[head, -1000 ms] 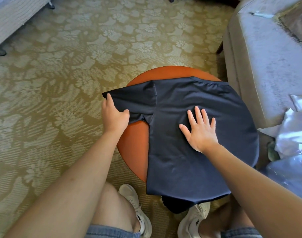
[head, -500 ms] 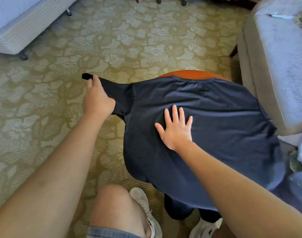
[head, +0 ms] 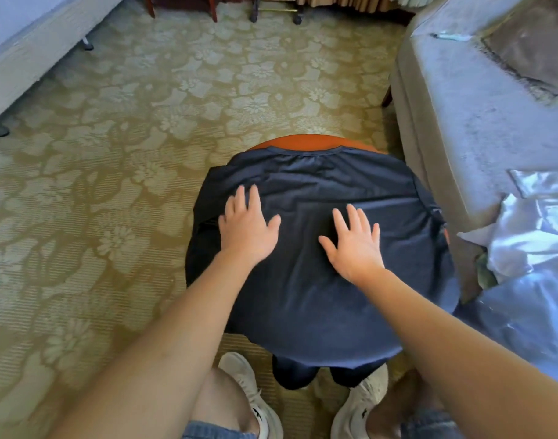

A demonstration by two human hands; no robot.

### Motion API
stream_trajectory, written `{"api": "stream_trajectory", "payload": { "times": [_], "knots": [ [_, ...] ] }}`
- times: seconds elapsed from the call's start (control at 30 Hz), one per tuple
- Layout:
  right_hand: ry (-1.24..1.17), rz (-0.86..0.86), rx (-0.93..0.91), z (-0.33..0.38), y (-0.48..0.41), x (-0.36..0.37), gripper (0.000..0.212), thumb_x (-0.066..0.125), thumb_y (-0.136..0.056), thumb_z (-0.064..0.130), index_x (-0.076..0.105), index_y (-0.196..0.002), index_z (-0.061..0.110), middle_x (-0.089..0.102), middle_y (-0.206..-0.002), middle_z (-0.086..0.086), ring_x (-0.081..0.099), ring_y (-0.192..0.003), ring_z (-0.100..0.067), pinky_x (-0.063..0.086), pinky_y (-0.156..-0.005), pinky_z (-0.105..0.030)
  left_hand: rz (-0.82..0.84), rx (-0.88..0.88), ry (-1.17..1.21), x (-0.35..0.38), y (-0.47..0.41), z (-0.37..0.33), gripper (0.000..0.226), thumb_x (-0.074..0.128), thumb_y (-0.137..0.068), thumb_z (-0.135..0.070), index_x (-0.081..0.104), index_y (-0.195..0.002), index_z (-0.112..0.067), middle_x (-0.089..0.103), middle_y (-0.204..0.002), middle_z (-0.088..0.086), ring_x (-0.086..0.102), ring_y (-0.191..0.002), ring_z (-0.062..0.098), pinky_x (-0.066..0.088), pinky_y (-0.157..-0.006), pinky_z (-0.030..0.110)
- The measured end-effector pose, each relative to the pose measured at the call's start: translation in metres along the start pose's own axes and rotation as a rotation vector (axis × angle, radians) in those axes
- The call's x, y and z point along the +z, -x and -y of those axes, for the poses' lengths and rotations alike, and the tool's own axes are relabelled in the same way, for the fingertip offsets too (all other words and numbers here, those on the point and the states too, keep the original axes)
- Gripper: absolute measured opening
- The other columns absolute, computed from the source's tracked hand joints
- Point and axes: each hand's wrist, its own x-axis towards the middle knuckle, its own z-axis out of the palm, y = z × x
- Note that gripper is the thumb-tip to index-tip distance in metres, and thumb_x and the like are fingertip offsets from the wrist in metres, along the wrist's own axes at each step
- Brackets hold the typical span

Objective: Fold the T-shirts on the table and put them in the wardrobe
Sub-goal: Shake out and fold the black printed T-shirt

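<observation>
A dark navy T-shirt [head: 322, 185] lies spread over a small round orange table [head: 303, 141], its collar at the far edge and its hem hanging off the near edge. The left sleeve is folded in, so the shirt's left side ends in a straight edge. My left hand [head: 247, 228] rests flat on the shirt's left part with fingers spread. On the shirt's middle, my right hand [head: 353, 243] presses flat, fingers spread too. Neither hand grips the cloth. Only a sliver of the table shows beyond the collar.
A grey sofa [head: 480, 99] stands right of the table, with pale crumpled cloth or plastic [head: 537, 229] at its near end. A bed corner [head: 27, 55] sits at the far left. Patterned carpet [head: 112, 172] surrounds the table. My shoes [head: 249, 394] are under its near edge.
My left hand let go of the left sleeve, which now lies folded in on the shirt, and moved right to rest flat on it. My right hand stayed pressed on the shirt.
</observation>
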Motion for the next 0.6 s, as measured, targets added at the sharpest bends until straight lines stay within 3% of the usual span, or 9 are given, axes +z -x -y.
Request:
{"api": "stream_trajectory", "payload": {
  "times": [0.07, 0.13, 0.6],
  "knots": [
    [0.027, 0.024, 0.002, -0.016, 0.01, 0.005, 0.067, 0.025, -0.1, 0.056, 0.012, -0.156, 0.021, -0.002, -0.163, -0.006, -0.008, -0.15, -0.024, 0.001, -0.121, -0.051, 0.1, -0.081, -0.107, 0.031, 0.007, 0.011, 0.074, 0.027, -0.098, -0.061, -0.001, -0.156, -0.024, -0.01, -0.164, 0.006, -0.009, -0.15, 0.027, 0.003, -0.12, 0.055],
    [0.054, 0.022, -0.015, -0.023, 0.016, 0.013, 0.067, 0.019, -0.099, 0.057, 0.011, -0.156, 0.023, -0.004, -0.164, -0.003, -0.01, -0.15, -0.022, 0.0, -0.121, -0.05, 0.076, -0.09, -0.187, 0.047, 0.013, 0.02, 0.073, 0.018, -0.097, -0.064, -0.002, -0.156, -0.025, -0.014, -0.163, 0.005, -0.014, -0.149, 0.024, -0.004, -0.118, 0.057],
    [0.005, -0.046, -0.005, -0.018, 0.03, 0.027, 0.066, 0.026, -0.099, 0.056, 0.016, -0.155, 0.023, 0.002, -0.164, -0.002, -0.005, -0.15, -0.023, 0.001, -0.119, -0.052, -0.037, 0.005, -0.213, 0.049, 0.014, 0.043, 0.071, 0.026, -0.096, -0.063, 0.013, -0.156, -0.026, -0.004, -0.164, 0.003, -0.009, -0.15, 0.02, -0.002, -0.119, 0.051]
  ]
}}
